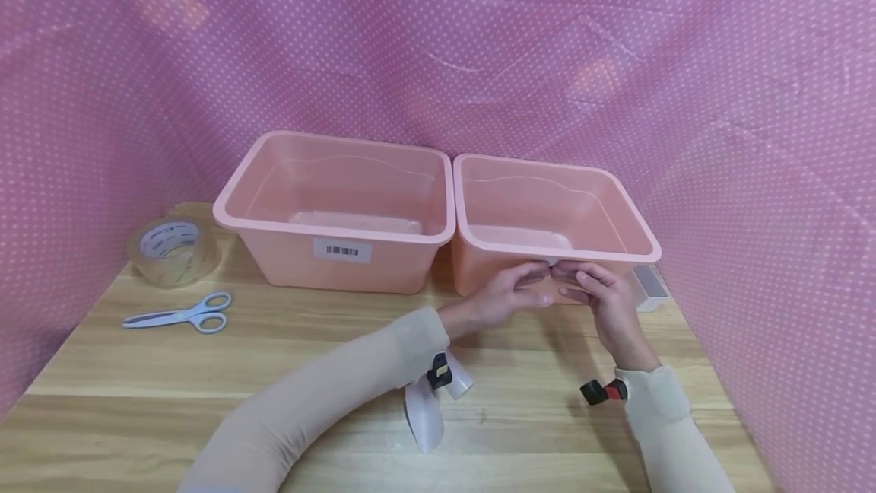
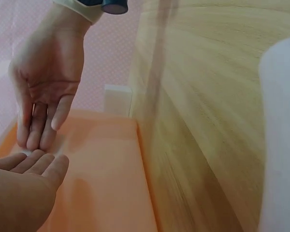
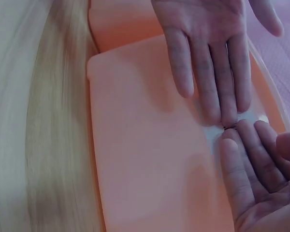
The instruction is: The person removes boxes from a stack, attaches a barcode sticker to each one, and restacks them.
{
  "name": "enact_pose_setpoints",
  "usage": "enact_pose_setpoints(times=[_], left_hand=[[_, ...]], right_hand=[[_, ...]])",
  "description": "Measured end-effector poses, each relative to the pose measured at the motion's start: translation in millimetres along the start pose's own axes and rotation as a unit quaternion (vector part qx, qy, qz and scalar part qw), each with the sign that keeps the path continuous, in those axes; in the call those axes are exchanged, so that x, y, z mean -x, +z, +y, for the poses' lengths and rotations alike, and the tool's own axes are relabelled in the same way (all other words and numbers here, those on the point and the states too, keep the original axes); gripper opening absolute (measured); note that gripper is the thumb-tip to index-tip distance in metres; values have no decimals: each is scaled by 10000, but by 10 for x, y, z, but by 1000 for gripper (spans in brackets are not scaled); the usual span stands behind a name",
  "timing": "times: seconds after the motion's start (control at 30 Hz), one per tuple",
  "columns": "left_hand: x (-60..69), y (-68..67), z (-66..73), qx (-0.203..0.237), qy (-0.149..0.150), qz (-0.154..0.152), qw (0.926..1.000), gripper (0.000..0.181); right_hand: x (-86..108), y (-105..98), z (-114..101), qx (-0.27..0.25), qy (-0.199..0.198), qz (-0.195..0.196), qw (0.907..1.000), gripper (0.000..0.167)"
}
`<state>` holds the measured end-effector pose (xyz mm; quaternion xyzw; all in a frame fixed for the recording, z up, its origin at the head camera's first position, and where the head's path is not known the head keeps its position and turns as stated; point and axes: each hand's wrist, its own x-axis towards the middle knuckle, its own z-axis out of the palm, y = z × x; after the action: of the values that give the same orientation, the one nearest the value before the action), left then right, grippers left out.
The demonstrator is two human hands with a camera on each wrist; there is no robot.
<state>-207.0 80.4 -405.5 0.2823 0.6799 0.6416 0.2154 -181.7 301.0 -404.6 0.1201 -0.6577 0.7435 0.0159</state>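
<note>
My left hand (image 1: 498, 299) and right hand (image 1: 611, 314) meet at the front wall of the right-hand pink plastic bin (image 1: 479, 268), just under its rim. With fairly straight fingers, both hands press on a white label (image 3: 212, 137) stuck there. The fingers cover most of the label, and a bit of dark print shows between the fingertips in the right wrist view. Beside it stands a second pink bin (image 1: 274, 257), which carries a white barcode label (image 1: 342, 250) on its front.
Clear tape (image 1: 174, 253) and light-blue scissors (image 1: 185, 316) lie at the left. Under my left forearm is a white object with a rounded blade and short cylinder (image 1: 426, 417). A small white box (image 1: 649, 289) stands right of the bins. Pink dotted cloth (image 1: 438, 36) surrounds the wooden table (image 1: 308, 432).
</note>
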Motion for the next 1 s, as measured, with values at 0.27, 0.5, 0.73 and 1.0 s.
enact_pose_setpoints(times=[0.27,0.5,0.73,1.0], left_hand=[[146,-82,-94,-171,-261,-133,9994,64],[367,-236,-13,-219,-447,-98,9987,62],[663,-419,163,-641,-313,212,9972,65],[897,-584,257,-1586,464,390,9855,57]], right_hand=[[12,22,2,754,463,118,9960,34],[15,63,3,903,451,2,9949,34],[21,110,-35,961,430,-58,9944,34],[48,227,-118,1420,407,-190,9888,34]])
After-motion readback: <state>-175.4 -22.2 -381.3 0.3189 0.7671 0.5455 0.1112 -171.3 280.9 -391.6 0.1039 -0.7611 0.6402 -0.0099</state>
